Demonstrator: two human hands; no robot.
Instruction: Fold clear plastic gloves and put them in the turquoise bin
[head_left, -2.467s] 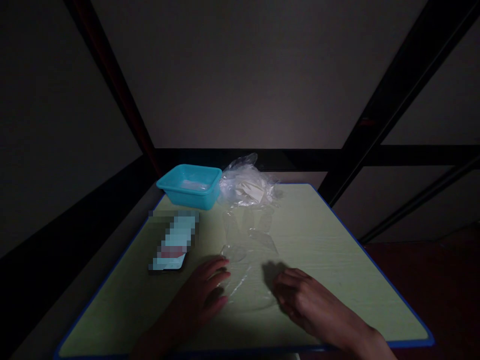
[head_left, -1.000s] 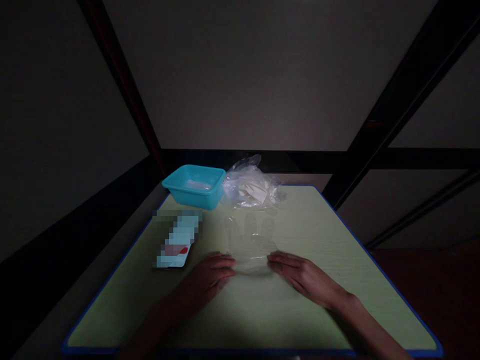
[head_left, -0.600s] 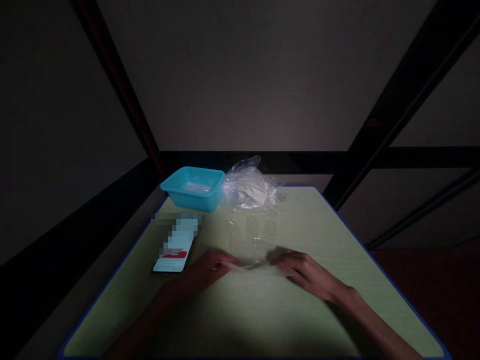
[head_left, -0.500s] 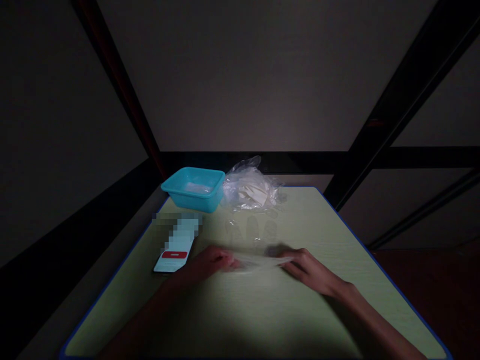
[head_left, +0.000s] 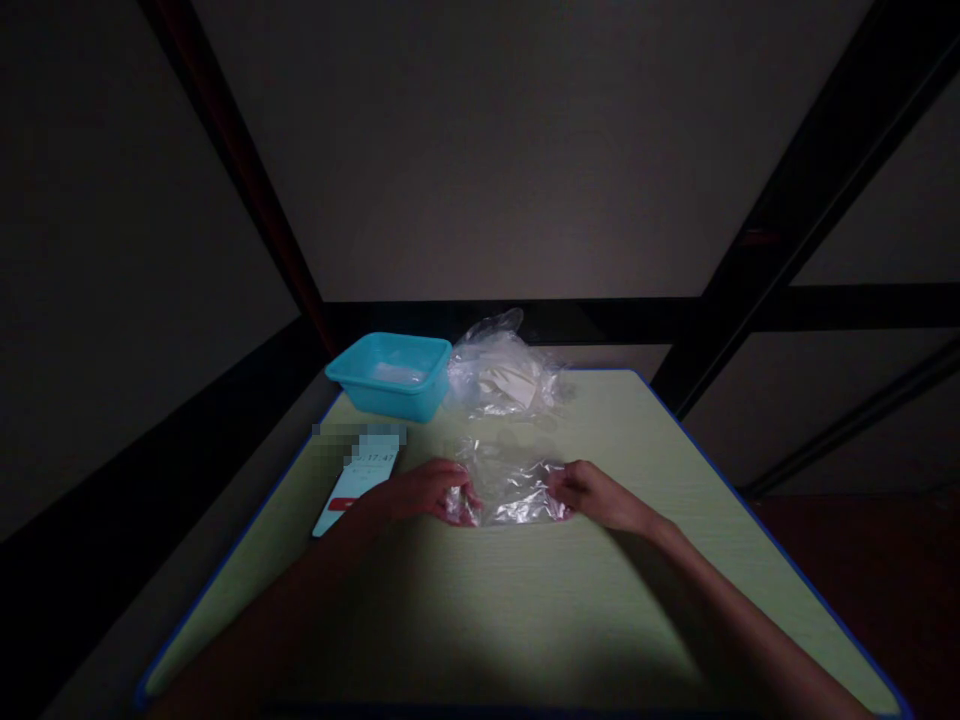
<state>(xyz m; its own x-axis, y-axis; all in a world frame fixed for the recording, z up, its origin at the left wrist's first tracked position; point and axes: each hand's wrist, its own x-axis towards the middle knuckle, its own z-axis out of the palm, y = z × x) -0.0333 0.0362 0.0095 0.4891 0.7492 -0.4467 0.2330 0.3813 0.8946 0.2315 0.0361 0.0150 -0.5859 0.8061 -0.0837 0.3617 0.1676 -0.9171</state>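
Observation:
A clear plastic bag is stretched between my two hands, low over the middle of the table. My left hand grips its left side, with some fingers showing through or behind the film. At the right edge, my right hand pinches the bag between thumb and fingers. The film is crinkled and shiny, most of all along its lower part. I see nothing inside it. Whether the bag touches the tabletop, I cannot tell.
A turquoise plastic basket stands at the back left, with clear plastic inside. Beside it lies a heap of clear plastic bags with something whitish in it. A phone, partly behind my left forearm, lies on the blue-edged table.
Both hands have moved a little away from me with the bag. It was seen as a narrow, blurred strip and now shows its broad face, spread out.

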